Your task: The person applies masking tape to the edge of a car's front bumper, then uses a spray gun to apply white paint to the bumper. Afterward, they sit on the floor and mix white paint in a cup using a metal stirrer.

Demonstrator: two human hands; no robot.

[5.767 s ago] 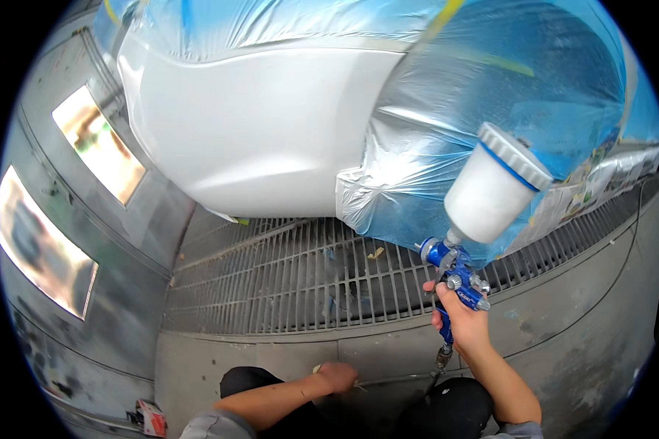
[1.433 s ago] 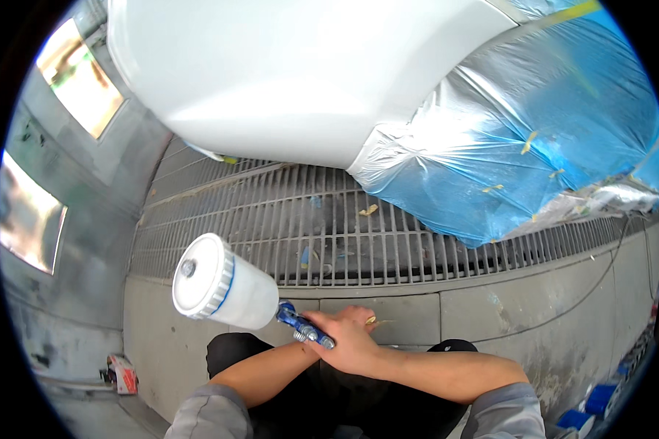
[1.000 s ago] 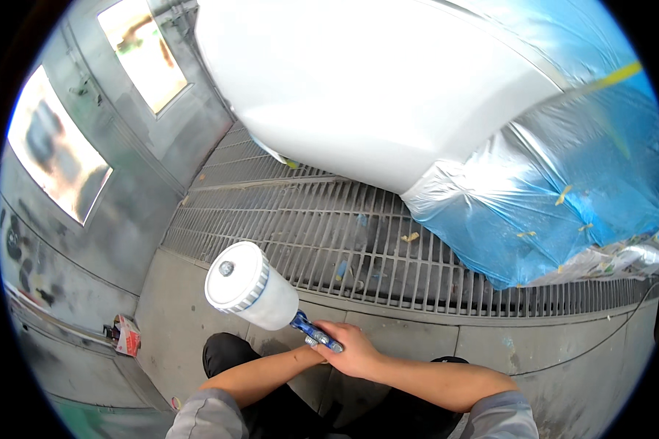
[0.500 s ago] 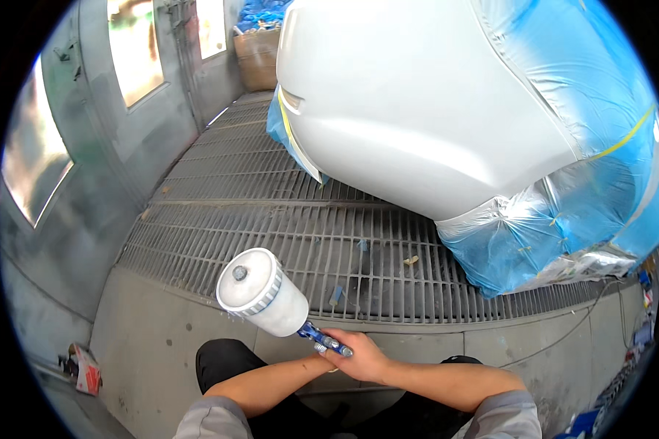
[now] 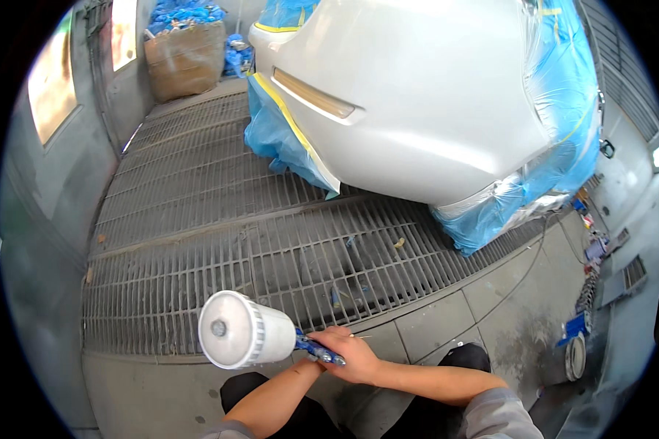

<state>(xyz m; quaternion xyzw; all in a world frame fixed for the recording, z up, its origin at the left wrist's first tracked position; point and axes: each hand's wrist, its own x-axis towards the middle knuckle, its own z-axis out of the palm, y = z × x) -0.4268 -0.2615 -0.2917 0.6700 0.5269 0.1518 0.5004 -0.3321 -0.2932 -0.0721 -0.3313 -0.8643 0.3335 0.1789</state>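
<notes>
My right hand is wrapped round a blue spray gun and covers its grip. A large white paint cup is fixed to the gun and leans to the left, its round lid turned toward me. My left hand lies under the right hand and the gun; its fingers are hidden, so I cannot tell what they grip. Beyond the grating stands a vehicle with a glossy white bumper, apart from the gun. Blue masking film with yellow tape edges its lower left side, and more film wraps its right side.
Metal floor grating runs between me and the vehicle. A thin hose crosses the concrete at right. A bucket stands by the right wall. At the back left is a cardboard box heaped with blue film, near a grey wall with windows.
My view has turned, bringing the box, the bumper's long slot and the right wall further into sight. In the picture the spray gun sits lower and slightly left, still in my right hand.
</notes>
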